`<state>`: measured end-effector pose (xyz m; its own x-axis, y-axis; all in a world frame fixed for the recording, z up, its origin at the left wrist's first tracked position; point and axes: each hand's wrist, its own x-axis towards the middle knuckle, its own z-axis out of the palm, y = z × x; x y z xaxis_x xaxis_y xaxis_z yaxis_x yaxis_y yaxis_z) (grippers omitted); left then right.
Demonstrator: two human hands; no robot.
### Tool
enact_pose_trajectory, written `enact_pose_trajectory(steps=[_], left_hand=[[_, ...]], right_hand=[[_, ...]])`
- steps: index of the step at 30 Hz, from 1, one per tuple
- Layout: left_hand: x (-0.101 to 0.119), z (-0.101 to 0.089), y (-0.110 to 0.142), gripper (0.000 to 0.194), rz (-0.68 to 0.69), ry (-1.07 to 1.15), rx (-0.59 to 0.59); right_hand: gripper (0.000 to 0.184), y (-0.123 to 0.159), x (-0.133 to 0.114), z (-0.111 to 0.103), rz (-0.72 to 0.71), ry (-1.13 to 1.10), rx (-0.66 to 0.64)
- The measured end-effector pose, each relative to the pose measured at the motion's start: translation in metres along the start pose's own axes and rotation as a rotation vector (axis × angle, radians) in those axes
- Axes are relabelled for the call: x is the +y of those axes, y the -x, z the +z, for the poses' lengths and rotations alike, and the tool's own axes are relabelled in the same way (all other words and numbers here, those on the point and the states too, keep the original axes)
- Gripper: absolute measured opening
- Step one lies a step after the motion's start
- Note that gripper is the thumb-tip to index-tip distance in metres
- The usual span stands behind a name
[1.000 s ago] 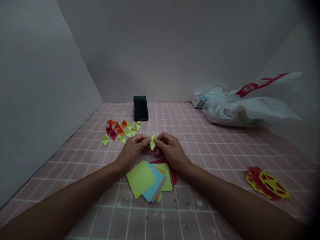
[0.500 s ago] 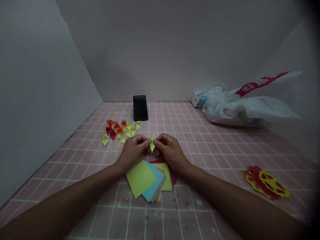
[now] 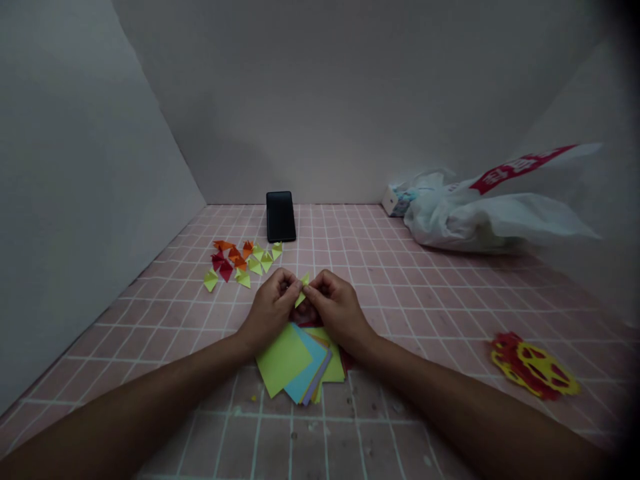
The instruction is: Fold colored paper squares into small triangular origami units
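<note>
My left hand (image 3: 270, 312) and my right hand (image 3: 334, 311) meet at the middle of the pink tiled surface (image 3: 440, 300). Both pinch one small folded yellow-green paper piece (image 3: 302, 288) between thumbs and fingertips, and most of the piece is covered by my fingers. Just below my hands lies a fanned stack of coloured square papers (image 3: 295, 363), yellow-green on top with blue, purple, yellow and red under it. A cluster of several small folded triangles (image 3: 240, 261) in orange, red and yellow-green lies to the upper left of my left hand.
A black phone (image 3: 281, 216) leans against the back wall. A white plastic bag with red print (image 3: 490, 213) lies at the back right, a small box (image 3: 395, 200) beside it. Red and yellow paper cut-outs (image 3: 534, 367) lie at the right. Grey walls close the left and back.
My hands have drawn slightly closer together and toward me, over the top of the paper stack. The yellow-green piece is now more covered by my fingers.
</note>
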<state>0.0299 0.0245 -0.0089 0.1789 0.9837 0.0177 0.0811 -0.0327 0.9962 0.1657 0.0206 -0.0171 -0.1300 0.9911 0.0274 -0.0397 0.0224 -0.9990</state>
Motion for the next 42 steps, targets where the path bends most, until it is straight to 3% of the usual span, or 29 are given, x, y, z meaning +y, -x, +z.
enact_pose_trajectory(steps=[5,14,21,32,42], left_hand=[[0.001,0.0,0.001,0.017,0.014,-0.019,-0.011],[0.006,-0.003,0.001,0.021,0.014,-0.071,-0.053],[0.006,-0.005,0.002,0.025,-0.018,-0.057,-0.051],[0.01,-0.002,0.003,0.022,-0.04,-0.044,-0.037],[0.006,-0.004,0.002,0.025,0.066,-0.192,-0.076]], right_hand=[[0.022,-0.002,-0.002,-0.003,-0.029,0.051,-0.043],[0.024,-0.004,-0.004,-0.003,0.037,-0.094,-0.085],[0.023,-0.005,-0.004,-0.006,0.01,-0.152,-0.157],[0.023,-0.003,-0.003,-0.003,0.0,-0.045,-0.145],[0.022,-0.005,-0.003,-0.006,0.0,-0.103,-0.158]])
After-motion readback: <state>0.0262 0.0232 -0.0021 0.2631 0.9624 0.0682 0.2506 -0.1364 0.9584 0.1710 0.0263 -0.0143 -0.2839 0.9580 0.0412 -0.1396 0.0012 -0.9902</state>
